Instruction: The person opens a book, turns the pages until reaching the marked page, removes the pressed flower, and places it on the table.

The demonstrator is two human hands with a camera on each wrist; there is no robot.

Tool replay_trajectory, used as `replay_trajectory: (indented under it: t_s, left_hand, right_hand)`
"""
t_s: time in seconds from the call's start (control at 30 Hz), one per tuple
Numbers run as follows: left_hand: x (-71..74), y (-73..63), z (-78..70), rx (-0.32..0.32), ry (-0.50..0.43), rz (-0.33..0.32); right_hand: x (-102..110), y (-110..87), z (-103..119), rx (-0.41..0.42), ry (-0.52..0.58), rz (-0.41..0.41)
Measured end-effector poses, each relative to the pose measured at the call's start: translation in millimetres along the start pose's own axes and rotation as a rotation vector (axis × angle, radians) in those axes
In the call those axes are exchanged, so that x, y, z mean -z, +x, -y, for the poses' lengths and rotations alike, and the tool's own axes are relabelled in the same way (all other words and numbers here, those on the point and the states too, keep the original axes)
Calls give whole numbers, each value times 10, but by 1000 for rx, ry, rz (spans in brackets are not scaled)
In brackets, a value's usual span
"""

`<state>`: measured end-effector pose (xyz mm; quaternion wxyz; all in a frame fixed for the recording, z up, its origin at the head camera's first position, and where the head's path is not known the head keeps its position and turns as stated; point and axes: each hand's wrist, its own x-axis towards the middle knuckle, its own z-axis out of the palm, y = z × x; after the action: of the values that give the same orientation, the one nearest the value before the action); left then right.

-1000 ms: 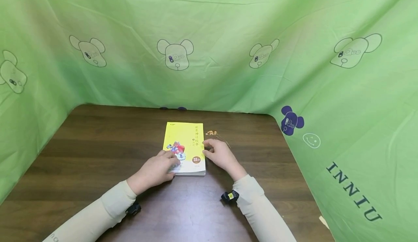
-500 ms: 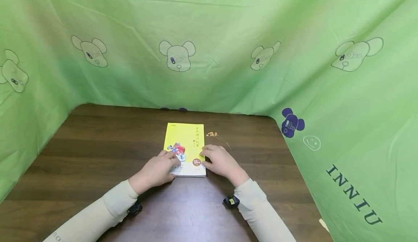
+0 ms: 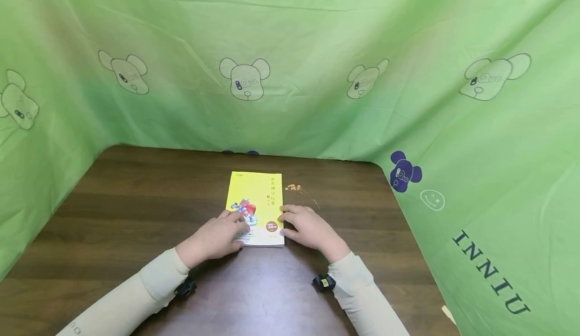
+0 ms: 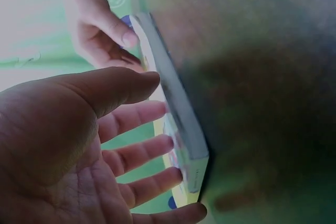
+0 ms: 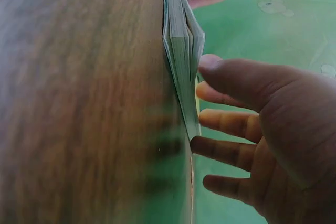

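Note:
A closed yellow book [image 3: 254, 187] with a white lower band lies flat on the wooden table. My left hand [image 3: 215, 238] rests on the book's lower left corner, its fingertips on the cover and the thumb by the near edge. At the right edge is my right hand [image 3: 312, 225], fingertips touching the cover's side with the fingers extended. In the right wrist view, the book's page edges [image 5: 181, 61] are slightly fanned apart beside the right thumb. The left wrist view shows the book's spine [image 4: 176, 87] near the spread fingers of the left hand.
A dried flower sprig [image 3: 294, 188] with small orange heads and a thin stem lies right of the book. Green printed cloth [image 3: 299, 119] hangs around the back and sides of the brown table [image 3: 149, 200]. A small pale piece [image 3: 448, 314] shows at the table's right edge.
My right hand has slid toward me along the book's right edge, leaving more of the flower sprig visible. The left hand stays on the lower left corner, and the book has barely moved.

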<state>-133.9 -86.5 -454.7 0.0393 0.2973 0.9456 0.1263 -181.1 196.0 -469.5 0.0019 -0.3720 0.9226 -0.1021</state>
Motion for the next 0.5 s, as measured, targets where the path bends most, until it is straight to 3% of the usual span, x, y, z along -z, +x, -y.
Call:
replay_trajectory:
  t_s: [0.33,0.5]
  left_hand:
    - [101,5,152,-79,-30,-1]
    - [180,-32,237,-112,-58,33]
  right_hand:
    - [62,-96,-77,5,-6,-46]
    - [107,-152,-183,11,-11,-73]
